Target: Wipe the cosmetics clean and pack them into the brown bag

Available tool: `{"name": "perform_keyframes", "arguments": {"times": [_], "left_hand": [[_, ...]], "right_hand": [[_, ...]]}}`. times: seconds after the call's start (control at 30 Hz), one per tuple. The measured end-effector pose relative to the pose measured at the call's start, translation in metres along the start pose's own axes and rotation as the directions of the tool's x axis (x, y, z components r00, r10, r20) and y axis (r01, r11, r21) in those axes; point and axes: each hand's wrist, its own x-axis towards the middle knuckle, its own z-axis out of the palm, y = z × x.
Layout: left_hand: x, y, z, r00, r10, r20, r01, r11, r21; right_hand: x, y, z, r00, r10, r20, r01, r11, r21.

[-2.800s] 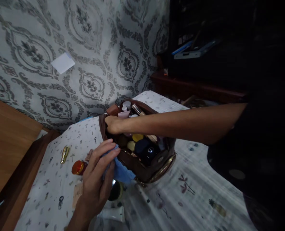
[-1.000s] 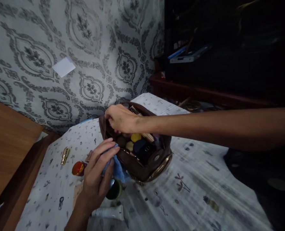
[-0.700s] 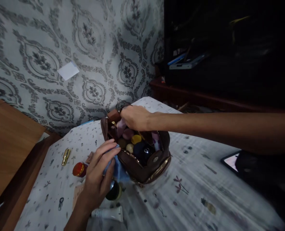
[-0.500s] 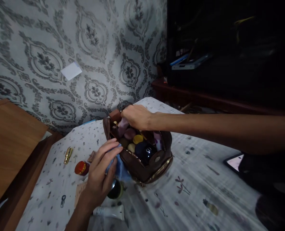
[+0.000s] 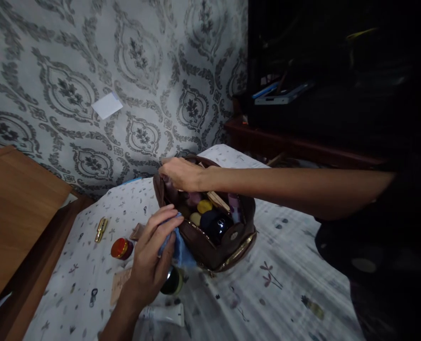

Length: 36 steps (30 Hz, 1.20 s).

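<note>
A brown zip pouch (image 5: 215, 250) stands open on a patterned white cloth (image 5: 285, 284), packed with several cosmetics, among them a yellow cap (image 5: 204, 206) and a dark round jar (image 5: 217, 225). My right hand (image 5: 182, 173) reaches across from the right. Its fingers curl down into the pouch's far left end; what they grip is hidden. My left hand (image 5: 152, 258) comes up from below and presses a blue cloth (image 5: 181, 252) against the pouch's near side.
Left of the pouch lie a red-capped jar (image 5: 121, 247) and a gold lipstick (image 5: 100, 229). Under my left hand are a dark green jar (image 5: 173, 282) and a white tube (image 5: 165, 313). A wooden surface (image 5: 14, 203) borders the left; a dark shelf (image 5: 303, 137) stands behind.
My right hand moved from the pouch's left end to its far rim and back again, shifting items inside. My left hand stayed on the blue cloth.
</note>
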Motion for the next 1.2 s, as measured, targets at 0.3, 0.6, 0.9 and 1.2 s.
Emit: {"name": "perform_keyframes", "arguments": {"times": [0.3, 0.6, 0.9, 1.2], "left_hand": [[0.001, 0.0, -0.001, 1.0, -0.005, 0.024, 0.006, 1.0, -0.014], [0.002, -0.003, -0.001, 0.999, 0.017, 0.031, -0.016, 0.999, -0.032], [0.005, 0.0, 0.002, 1.0, -0.004, -0.011, 0.003, 0.995, -0.102], [-0.012, 0.003, -0.003, 0.995, -0.083, -0.054, 0.077, 0.992, -0.099]], "right_hand": [[-0.002, 0.013, 0.012, 0.999, 0.026, -0.028, -0.025, 0.998, 0.053], [-0.007, 0.019, 0.014, 0.995, 0.096, 0.001, -0.096, 0.987, 0.128], [-0.025, 0.009, 0.008, 0.992, 0.06, -0.11, -0.047, 0.992, 0.116], [-0.065, -0.027, 0.013, 0.99, -0.009, -0.14, 0.04, 0.974, 0.224]]}}
